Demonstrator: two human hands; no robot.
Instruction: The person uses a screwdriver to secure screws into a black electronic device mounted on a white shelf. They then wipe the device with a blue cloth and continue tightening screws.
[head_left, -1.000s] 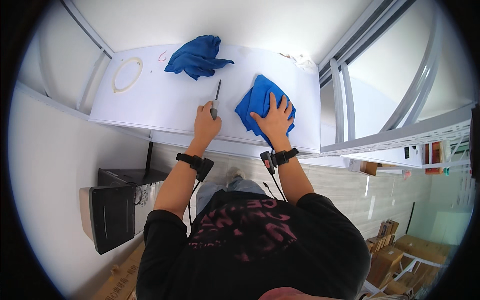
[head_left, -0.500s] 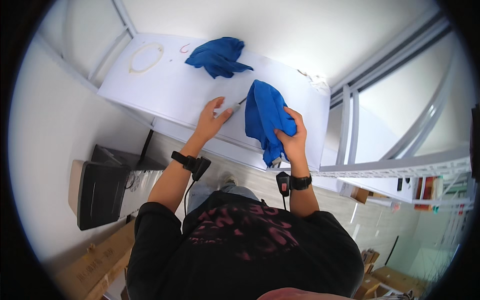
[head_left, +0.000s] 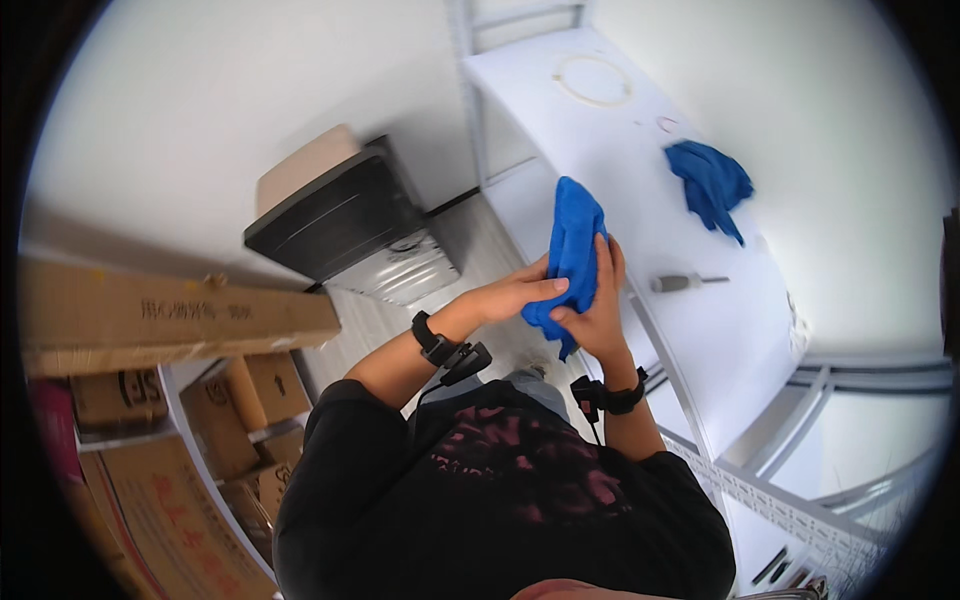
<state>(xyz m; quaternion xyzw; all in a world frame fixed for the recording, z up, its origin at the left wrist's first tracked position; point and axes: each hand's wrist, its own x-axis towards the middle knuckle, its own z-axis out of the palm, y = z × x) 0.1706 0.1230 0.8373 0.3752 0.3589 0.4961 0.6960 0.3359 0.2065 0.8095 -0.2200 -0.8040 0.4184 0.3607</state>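
Both hands grip a bunched bright-blue cloth (head_left: 574,228) in front of my body, off the near edge of the white shelf (head_left: 690,350). My left hand (head_left: 515,293) closes on its lower left side, thumb across the fabric. From the right, my right hand (head_left: 600,310) wraps it with fingers behind and thumb in front. Right of the hands, a screwdriver (head_left: 676,283) with a grey handle lies on the shelf, its shaft pointing right. Farther back on that surface rests a second, darker blue cloth (head_left: 708,182), crumpled.
A pale ring-shaped loop (head_left: 594,80) and a small red piece (head_left: 667,124) lie at the shelf's far end. To the left stands a black-topped bin-like box (head_left: 330,215). Several cardboard boxes (head_left: 170,315) fill the lower left. Metal rails (head_left: 790,430) run at lower right.
My view and body have turned left. The cloth in my right hand has come off the shelf, bunched narrower. My left hand has left the screwdriver's side and taken hold of the cloth.
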